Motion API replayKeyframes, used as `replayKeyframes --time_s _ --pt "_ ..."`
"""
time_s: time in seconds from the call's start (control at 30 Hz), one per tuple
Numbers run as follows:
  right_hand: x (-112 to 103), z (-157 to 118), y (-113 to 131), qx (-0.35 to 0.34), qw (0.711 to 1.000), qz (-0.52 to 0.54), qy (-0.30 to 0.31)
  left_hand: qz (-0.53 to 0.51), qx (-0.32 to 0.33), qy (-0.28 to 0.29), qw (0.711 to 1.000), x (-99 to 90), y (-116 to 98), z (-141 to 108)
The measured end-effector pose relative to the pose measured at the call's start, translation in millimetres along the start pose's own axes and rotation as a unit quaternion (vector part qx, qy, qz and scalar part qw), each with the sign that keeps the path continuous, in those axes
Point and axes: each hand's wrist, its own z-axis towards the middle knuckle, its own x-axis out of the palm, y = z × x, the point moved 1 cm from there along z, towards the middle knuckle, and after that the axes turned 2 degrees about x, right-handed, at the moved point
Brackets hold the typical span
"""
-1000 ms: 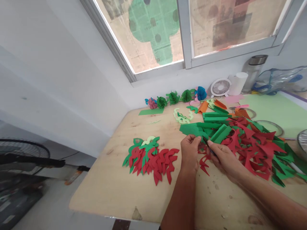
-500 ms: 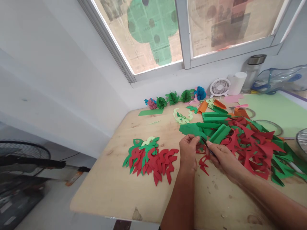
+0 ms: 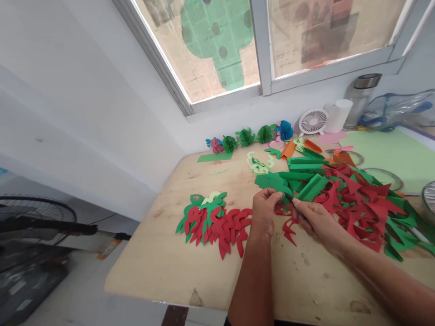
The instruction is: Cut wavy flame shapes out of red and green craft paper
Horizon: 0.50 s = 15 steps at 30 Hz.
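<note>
My left hand (image 3: pixel 265 207) pinches a piece of green paper (image 3: pixel 272 182) between thumb and fingers. In my right hand (image 3: pixel 311 216) is a pair of dark scissors (image 3: pixel 294 204), its blades pointing at the paper by my left fingertips. How far the blades are apart I cannot make out. Below my hands a small red paper scrap (image 3: pixel 289 232) lies on the table. Left of them is a pile of cut red paper shapes (image 3: pixel 224 228), with green cut shapes (image 3: pixel 190 208) at its far side.
A heap of red paper offcuts (image 3: pixel 363 203) mixed with green ones covers the wooden table (image 3: pixel 163 262) at right. Pale green cutouts (image 3: pixel 260 168) lie further back. Along the wall stand honeycomb paper turtles (image 3: pixel 246 136), a small white fan (image 3: pixel 313 121) and a bottle (image 3: pixel 363 97).
My left hand has shifted very slightly left and up at the paper. My right hand still holds the scissors at nearly the same spot. The view has tilted a little.
</note>
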Motion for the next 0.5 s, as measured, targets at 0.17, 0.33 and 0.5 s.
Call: replayKeyframes --time_s 0.17,0.33,0.5 --pt "0.6 0.9 0.2 0.002 1.000 0.003 -0.005 -0.002 0.004 -0.007 1.000 2.8 0.6 -0.8" --pt "-0.7 1.3 0.1 0.009 1.000 -0.011 -0.005 -0.001 0.007 -0.008 1.000 2.4 1.3 -0.1" --pt "-1.5 2.1 -1.5 0.000 1.000 -0.031 0.005 0.004 0.004 0.002 1.000 -0.3 -0.4 0.1"
